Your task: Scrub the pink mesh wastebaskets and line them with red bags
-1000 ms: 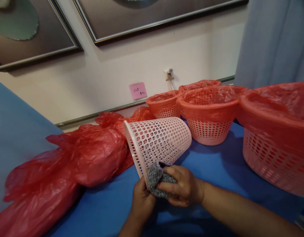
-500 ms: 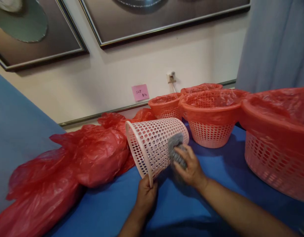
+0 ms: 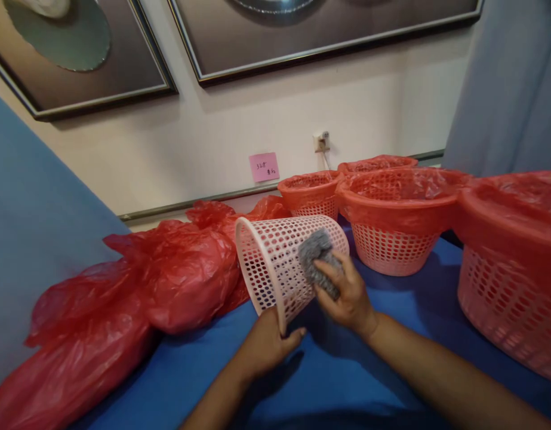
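Observation:
A pale pink perforated plastic basket (image 3: 286, 251) lies tilted on its side above the blue cloth, its mouth facing left. My left hand (image 3: 270, 343) grips the basket's rim at the lower left, with the thumb stretched to the right and some fingers hidden inside. A grey fuzzy cloth (image 3: 317, 260) is held in my right hand (image 3: 347, 295), pressed against the basket's outer side near its base.
Red plastic bags (image 3: 185, 275), bulging, lie along the left. Baskets lined with red bags stand at the right: a small one (image 3: 308, 194), a middle one (image 3: 394, 239) and a large one (image 3: 512, 298). A pink note (image 3: 264, 167) and a wall socket (image 3: 321, 142) are behind.
My right hand has slid the grey cloth up and slightly left over the basket's side. My left hand has shifted its hold on the rim, its thumb now pointing out. The view has moved slightly.

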Demonstrator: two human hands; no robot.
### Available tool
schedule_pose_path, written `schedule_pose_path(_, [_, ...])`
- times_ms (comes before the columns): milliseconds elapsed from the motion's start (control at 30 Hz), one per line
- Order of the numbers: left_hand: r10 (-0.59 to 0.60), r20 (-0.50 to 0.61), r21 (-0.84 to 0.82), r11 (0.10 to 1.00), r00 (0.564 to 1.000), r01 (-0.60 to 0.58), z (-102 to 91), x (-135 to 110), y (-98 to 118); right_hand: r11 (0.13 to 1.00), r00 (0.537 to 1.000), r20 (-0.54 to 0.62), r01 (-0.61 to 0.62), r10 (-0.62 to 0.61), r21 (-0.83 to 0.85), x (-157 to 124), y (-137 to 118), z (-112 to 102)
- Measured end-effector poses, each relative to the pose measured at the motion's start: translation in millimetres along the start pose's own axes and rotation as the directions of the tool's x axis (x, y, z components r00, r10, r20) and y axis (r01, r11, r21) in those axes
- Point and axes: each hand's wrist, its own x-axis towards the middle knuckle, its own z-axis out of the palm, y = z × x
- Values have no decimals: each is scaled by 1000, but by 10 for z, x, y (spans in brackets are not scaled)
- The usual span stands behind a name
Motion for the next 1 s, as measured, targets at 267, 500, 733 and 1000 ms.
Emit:
schedule_pose_path(267, [-142,-103,-412,907,985,87,-138,177,79,965,957,162,219,-242,146,-262,-270,254])
schedule_pose_path(500, [109,-112,-108,987,988,-121,-100,62,-246,878,855,-238,-479,462,-16,-201,479,143])
schedule_pose_path(733, [291,27,-4,957,956,-291,-34,67,-273,995,993,64,-100,99,12,-310,-97,170])
schedule_pose_path(1000, [312,-2,39,949,950,-311,-19,28,-357,996,995,60,-82,80,25,-265,-17,101])
